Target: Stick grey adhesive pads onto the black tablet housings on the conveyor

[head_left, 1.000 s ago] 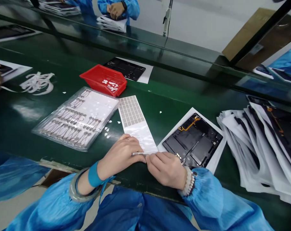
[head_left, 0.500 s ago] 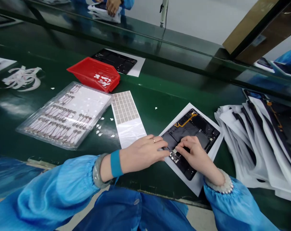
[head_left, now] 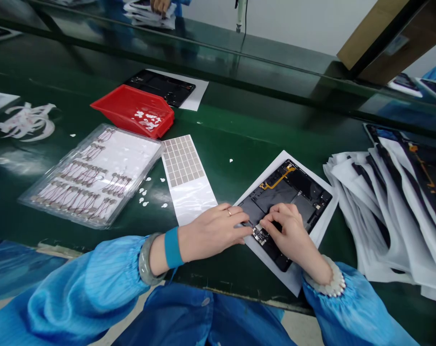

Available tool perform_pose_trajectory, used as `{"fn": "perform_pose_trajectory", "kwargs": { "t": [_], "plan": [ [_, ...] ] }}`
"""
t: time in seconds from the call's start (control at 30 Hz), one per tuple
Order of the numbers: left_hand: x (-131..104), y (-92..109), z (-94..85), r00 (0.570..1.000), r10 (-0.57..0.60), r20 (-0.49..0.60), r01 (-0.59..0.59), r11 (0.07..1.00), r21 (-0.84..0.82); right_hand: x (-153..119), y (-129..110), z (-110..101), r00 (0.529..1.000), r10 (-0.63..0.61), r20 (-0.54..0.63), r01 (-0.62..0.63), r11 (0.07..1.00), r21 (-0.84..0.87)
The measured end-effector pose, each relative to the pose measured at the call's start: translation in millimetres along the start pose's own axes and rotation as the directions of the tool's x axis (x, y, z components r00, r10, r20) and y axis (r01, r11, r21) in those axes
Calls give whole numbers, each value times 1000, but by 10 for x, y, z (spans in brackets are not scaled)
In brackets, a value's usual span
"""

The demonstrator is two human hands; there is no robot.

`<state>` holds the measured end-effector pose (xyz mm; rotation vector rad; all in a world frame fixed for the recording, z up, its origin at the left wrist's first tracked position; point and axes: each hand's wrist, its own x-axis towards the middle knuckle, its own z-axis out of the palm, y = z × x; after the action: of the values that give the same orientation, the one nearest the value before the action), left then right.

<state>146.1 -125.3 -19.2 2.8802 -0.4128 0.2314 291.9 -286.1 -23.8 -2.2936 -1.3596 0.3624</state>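
**Left hand [head_left: 214, 233] and right hand [head_left: 290, 230] have moved from the sticker sheet [head_left: 191, 194] to the black device [head_left: 275, 192]**

A second ago both hands met at the sheet's near end; now they work over the device's small circuit board [head_left: 260, 235]. Half a second ago they already stood in nearly this pose.

The left hand's fingers are extended and loosely spread, their tips at the device's edge beside the board. The right hand's thumb and forefinger are pinched together over the board; whether they grip a tiny piece cannot be told. The device lies under the right hand on a white sheet [head_left: 295, 283], its orange flex cable [head_left: 280, 179] beyond that hand's knuckles.

Just beyond the left hand, the sticker sheet lies on the counter [head_left: 247, 137]. Farther to that hand's left is a clear tray [head_left: 139, 149] of small wired parts, with a red bin [head_left: 117, 103] holding white bits beyond it. To the right hand's right stands a stack of devices and white sheets [head_left: 364, 235].
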Motion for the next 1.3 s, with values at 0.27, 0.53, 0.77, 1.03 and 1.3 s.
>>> {"fn": "perform_pose_trajectory", "kwargs": {
  "t": [0.27,0.53,0.77,1.03,1.3],
  "plan": [
    [3,11,5,1000,4,1,-4,1000,20,-3,-9,0,1000,2,-6,-2,1000,-13],
    [101,71,38,1000,-2,4,2,995,95,-7,-16,4,999,-31,-38,28,998,-62],
    [148,58,25,999,36,34,-40,991,129,-30,-22,-84,997,-79,-4,76,980,-185],
    [241,38,24,999,5,43,-7,998,56,36,223,-171,974,-83,-210,69,995,-76],
    [309,57,76,999,4,54,-4,1000,-3,114,327,-31,985,-114,-127,96,985,-145]
  ]
}}
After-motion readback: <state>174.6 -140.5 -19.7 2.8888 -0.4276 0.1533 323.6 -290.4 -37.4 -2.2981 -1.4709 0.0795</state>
